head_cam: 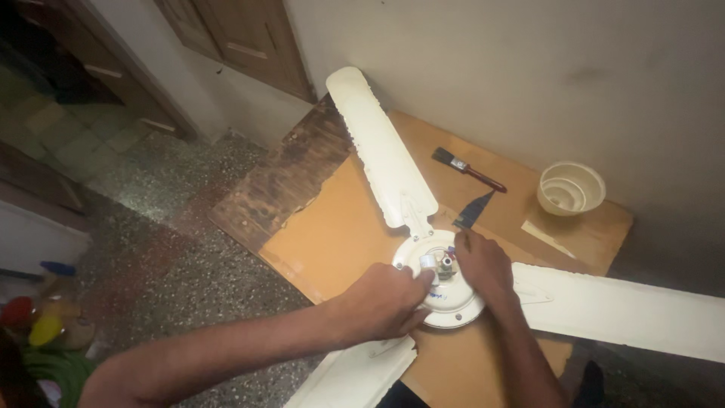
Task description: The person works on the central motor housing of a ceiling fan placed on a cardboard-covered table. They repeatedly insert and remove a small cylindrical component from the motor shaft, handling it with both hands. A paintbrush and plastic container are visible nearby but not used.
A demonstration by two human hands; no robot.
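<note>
Speckled terrazzo floor (174, 249), low wooden table (332, 234) against a plain wall (529, 68); tabletop tan laminate, left end dark and worn. White ceiling fan (453, 291) lies on the table near its front edge: round metal hub, three long flat cream blades, one toward the wall, one off to the right, one over the front edge. Small shaft and wire stubs (442, 264) stick up at hub centre. Left hand (381, 302) rests on the hub, fingers curled, thumb and fingertips pinched at the centre stub. Right hand (483, 264) on the hub's right side, fingers bent down onto it; can't tell if it grips anything. Beyond: paintbrush (468, 169) with red handle, dark flat scrap (474, 210), cream ribbed cup-shaped canopy (571, 189) near the far right corner
</note>
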